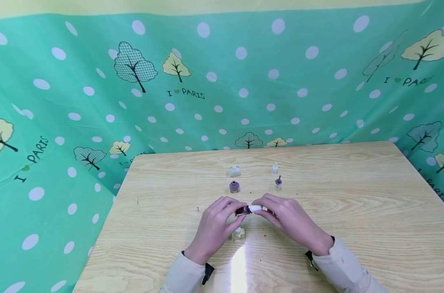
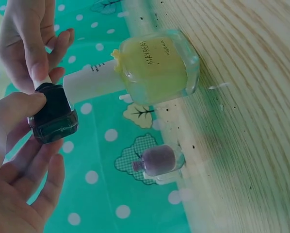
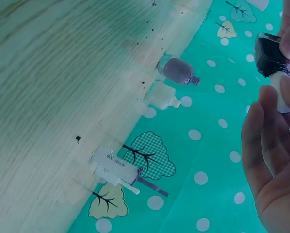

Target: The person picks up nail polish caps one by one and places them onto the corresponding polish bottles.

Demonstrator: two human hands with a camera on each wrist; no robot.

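Observation:
A dark nail polish bottle (image 1: 241, 211) with a white cap (image 1: 256, 208) lies sideways in the air above the table, between both hands. My left hand (image 1: 215, 221) pinches the glass body between thumb and fingers. The white cap is pinched by my right hand (image 1: 293, 217), and its fingers hide part of it in the right wrist view. Cap and bottle meet at the neck; whether the thread is loose cannot be told. Below the hands stands a yellow nail polish bottle (image 2: 159, 68) with its white cap on.
Farther back stand an uncapped purple bottle (image 1: 234, 187) and an uncapped whitish bottle (image 3: 162, 94). To their right, two removed caps stand brush up, one with a purple brush (image 1: 278, 183), one with a pale brush (image 1: 275, 168). Dark specks dot the wooden table (image 1: 353, 211); a green curtain (image 1: 222, 93) hangs behind.

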